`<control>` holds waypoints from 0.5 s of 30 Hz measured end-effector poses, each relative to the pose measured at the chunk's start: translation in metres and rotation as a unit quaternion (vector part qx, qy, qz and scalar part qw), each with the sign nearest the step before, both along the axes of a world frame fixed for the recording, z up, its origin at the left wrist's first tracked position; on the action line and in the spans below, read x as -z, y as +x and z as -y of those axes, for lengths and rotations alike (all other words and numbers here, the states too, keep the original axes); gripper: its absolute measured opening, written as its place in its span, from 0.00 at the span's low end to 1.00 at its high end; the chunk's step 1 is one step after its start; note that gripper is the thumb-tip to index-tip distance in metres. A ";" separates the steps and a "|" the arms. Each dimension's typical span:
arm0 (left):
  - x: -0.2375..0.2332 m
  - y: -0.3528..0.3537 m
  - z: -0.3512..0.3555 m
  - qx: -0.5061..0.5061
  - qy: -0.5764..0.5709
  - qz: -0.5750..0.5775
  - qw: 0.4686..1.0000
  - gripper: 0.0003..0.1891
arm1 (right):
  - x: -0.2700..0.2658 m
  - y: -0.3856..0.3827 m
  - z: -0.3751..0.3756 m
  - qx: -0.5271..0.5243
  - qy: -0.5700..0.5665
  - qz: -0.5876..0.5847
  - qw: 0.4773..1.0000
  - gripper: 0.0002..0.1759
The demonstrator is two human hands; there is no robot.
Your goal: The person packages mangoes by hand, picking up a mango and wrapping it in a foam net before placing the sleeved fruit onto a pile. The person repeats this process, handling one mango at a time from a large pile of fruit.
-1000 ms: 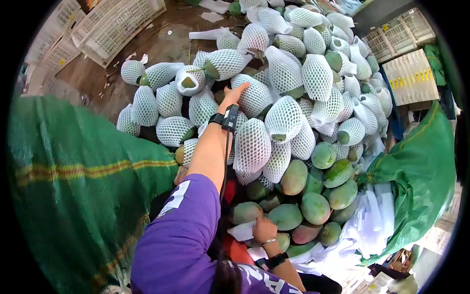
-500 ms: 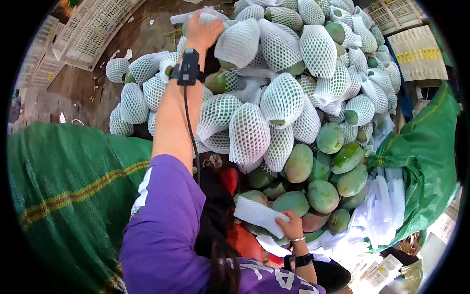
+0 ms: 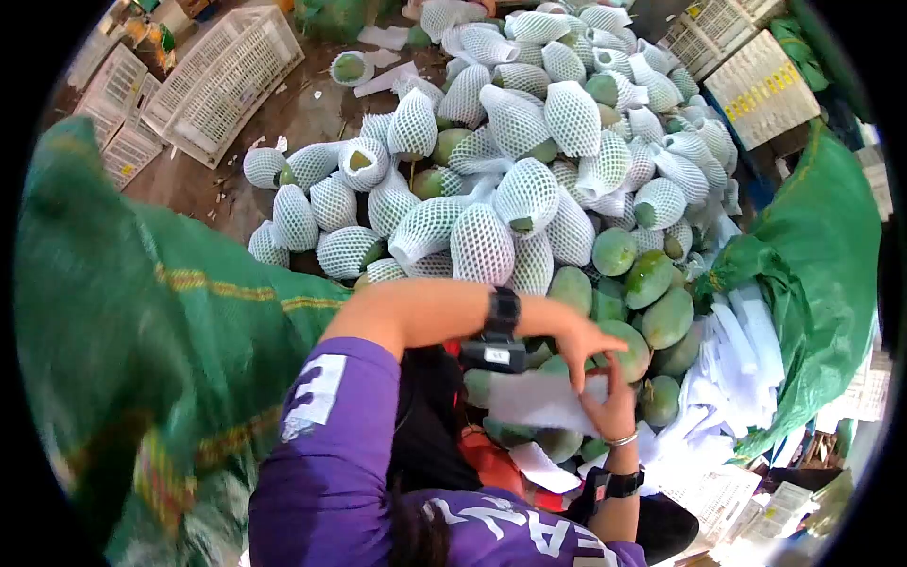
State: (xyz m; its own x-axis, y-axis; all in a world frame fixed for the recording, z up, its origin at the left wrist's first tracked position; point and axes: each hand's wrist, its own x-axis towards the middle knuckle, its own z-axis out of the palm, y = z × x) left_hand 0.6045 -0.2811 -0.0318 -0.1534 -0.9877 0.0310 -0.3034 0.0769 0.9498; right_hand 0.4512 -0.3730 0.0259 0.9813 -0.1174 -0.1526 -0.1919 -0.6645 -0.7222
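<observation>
A flat white foam net sleeve (image 3: 539, 402) lies across in front of me, above the bare green mangoes (image 3: 622, 350). My right hand (image 3: 612, 406), wearing a bracelet, grips the right end of this sleeve, thumb and fingers bent around it. My left hand (image 3: 581, 345) is just above that same end, with thumb and fingers spread apart. One of its fingers reaches down to the sleeve's edge; whether it touches is hard to make out. Beyond my arms is a large pile of mangoes in white foam nets (image 3: 484, 246).
A green woven sack (image 3: 217, 255) stands at left, another green sack (image 3: 822, 236) at right. Loose foam sleeves (image 3: 709, 387) are heaped beside the right sack. White plastic crates (image 3: 231, 85) stand at back left, a pale box (image 3: 761, 90) at back right. Another person's hand (image 3: 413, 9) shows at the top.
My left hand has come back from the far left of the pile to my right hand. A netted mango now lies near where it was. The foam sleeve has shifted slightly right with my right hand.
</observation>
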 end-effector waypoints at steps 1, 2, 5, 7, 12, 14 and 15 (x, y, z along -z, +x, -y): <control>0.011 -0.024 0.012 0.007 -0.043 -0.026 0.999 0.46 | 0.007 -0.010 0.017 0.017 -0.053 0.039 0.998 0.36; -0.004 -0.033 0.016 0.009 -0.044 -0.017 0.999 0.46 | -0.001 -0.017 0.015 0.120 -0.028 0.068 0.990 0.36; -0.039 -0.063 0.030 -0.088 0.003 0.057 0.994 0.37 | 0.007 -0.050 0.035 0.289 0.075 0.175 0.938 0.33; -0.032 -0.083 0.044 -0.125 -0.094 0.088 0.984 0.27 | 0.039 -0.090 0.070 0.258 0.136 0.150 0.945 0.29; -0.041 -0.154 0.053 -0.061 -0.041 0.081 0.994 0.15 | 0.026 -0.165 0.053 0.173 0.251 -0.122 0.945 0.12; -0.038 -0.182 0.056 -0.090 0.014 0.116 0.989 0.18 | 0.040 -0.182 0.058 0.130 0.223 -0.105 0.960 0.14; -0.036 -0.195 0.058 -0.129 0.064 0.154 0.978 0.21 | 0.062 -0.192 0.073 0.085 0.172 -0.073 0.979 0.17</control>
State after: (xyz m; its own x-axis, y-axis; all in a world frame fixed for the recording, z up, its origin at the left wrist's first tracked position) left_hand 0.4092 -0.3392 0.0040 0.1181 -0.9875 -0.1047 -0.5693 -0.1537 0.8077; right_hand 0.2592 -0.4461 -0.0363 0.9168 -0.1937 -0.3492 -0.3964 -0.3356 -0.8545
